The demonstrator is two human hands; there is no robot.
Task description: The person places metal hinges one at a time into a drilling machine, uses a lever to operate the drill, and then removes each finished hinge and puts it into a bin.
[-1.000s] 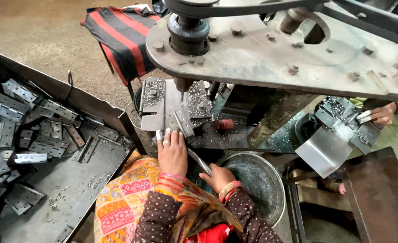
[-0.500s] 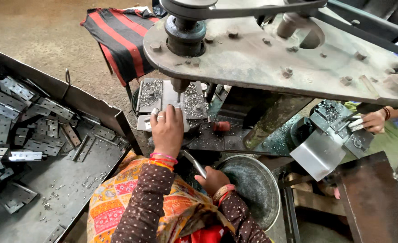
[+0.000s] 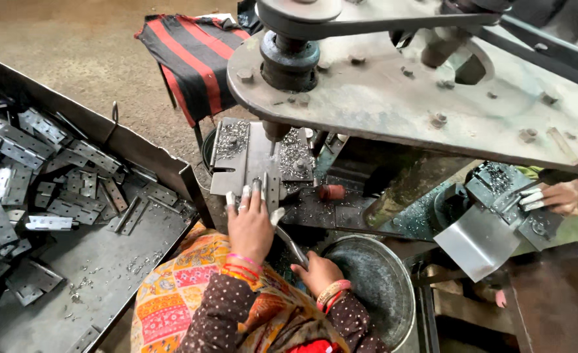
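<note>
My left hand (image 3: 249, 223) lies on the front edge of the drill table (image 3: 231, 171), its taped fingertips pressing a narrow grey hinge piece (image 3: 267, 189) down just in front of the drill bit (image 3: 273, 142). Metal shavings (image 3: 294, 154) cover the table on both sides of the bit. Lower and to the right, my right hand (image 3: 316, 273) is closed around a thin metal lever (image 3: 290, 240) that slants up towards the table. Both wrists carry bangles above dark dotted sleeves.
A large sheet-metal tray (image 3: 99, 261) on the left holds several grey hinges (image 3: 24, 153). A round metal basin (image 3: 375, 282) sits by my right hand. The machine's heavy plate (image 3: 400, 98) overhangs the table. Another person's hand (image 3: 561, 196) works at a second station. A red-and-black striped cloth (image 3: 194, 59) hangs behind.
My left hand reached further onto the drill table half a second ago and has drawn back a little to its front edge. My right hand stays on the lever.
</note>
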